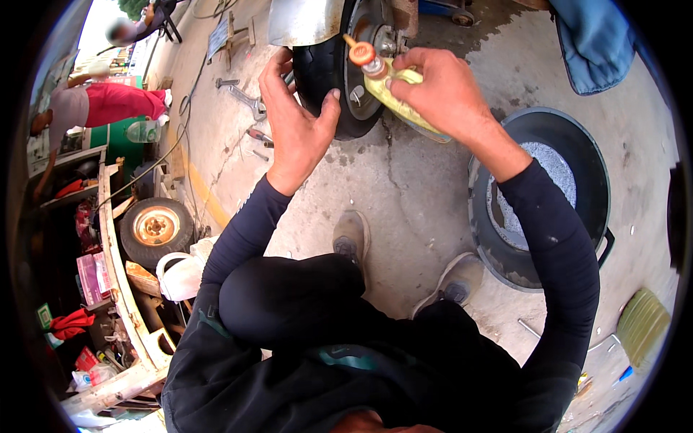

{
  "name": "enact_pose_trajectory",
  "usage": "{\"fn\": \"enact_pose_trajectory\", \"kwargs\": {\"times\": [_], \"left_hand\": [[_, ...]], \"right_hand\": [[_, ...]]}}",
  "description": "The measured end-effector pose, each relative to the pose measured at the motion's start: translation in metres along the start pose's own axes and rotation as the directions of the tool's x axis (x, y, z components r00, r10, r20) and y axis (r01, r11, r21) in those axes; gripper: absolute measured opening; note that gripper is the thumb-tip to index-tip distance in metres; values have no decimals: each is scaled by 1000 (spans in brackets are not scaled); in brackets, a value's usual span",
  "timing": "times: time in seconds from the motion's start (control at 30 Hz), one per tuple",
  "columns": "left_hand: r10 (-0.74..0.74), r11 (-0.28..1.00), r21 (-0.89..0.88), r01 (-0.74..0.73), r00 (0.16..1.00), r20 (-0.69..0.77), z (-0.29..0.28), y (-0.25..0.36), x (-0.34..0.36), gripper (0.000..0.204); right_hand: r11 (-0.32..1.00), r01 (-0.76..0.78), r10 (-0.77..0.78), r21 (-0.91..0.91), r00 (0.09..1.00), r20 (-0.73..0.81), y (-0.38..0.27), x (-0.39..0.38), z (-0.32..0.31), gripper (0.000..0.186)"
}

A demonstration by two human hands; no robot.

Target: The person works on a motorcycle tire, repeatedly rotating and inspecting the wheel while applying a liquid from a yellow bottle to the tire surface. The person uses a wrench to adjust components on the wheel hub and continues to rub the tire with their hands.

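My left hand (302, 119) is at the black tyre (323, 72) of a wheel, its fingers curved along the left side and its thumb across the tread. In my right hand (442, 90) is a yellow squeeze bottle (395, 101) with an orange cap and a thin nozzle. The bottle is tilted, its nozzle pointing up and left beside the wheel's hub (381, 37). A silvery metal fender (307, 22) covers the top of the tyre. Whether anything leaves the nozzle cannot be made out.
An adjustable wrench (245, 97) and a screwdriver (260, 136) lie left of the wheel. To my right stands a black tub (595, 166) with grey liquid. A small rusty-rimmed wheel (157, 226) rests by a cluttered wooden cart (123, 289). A person (108, 105) in pink trousers stands at far left.
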State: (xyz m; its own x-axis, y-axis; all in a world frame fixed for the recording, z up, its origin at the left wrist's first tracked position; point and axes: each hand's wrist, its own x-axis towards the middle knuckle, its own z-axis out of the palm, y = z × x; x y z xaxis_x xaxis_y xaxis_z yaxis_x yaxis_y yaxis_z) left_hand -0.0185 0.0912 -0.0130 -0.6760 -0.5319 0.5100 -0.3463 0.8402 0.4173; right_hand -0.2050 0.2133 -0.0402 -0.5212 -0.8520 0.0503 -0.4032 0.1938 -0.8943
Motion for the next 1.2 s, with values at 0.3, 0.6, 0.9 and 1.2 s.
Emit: {"fn": "enact_pose_trajectory", "kwargs": {"times": [0.3,0.6,0.9,1.2], "left_hand": [[116,989,85,-117,993,19,8,0,3,84],[-46,995,-87,48,999,17,17,-17,3,94],[-18,993,-113,19,1000,15,17,-26,10,92],[-34,988,-149,43,997,63,16,-29,16,92]], "right_hand": [[999,-29,34,-25,973,226,-23,28,-16,84],[981,-103,29,165,915,403,-23,36,-6,67],[787,-450,107,421,773,626,-24,49,-10,31],[813,-418,168,405,835,524,-42,33,-23,31]]}}
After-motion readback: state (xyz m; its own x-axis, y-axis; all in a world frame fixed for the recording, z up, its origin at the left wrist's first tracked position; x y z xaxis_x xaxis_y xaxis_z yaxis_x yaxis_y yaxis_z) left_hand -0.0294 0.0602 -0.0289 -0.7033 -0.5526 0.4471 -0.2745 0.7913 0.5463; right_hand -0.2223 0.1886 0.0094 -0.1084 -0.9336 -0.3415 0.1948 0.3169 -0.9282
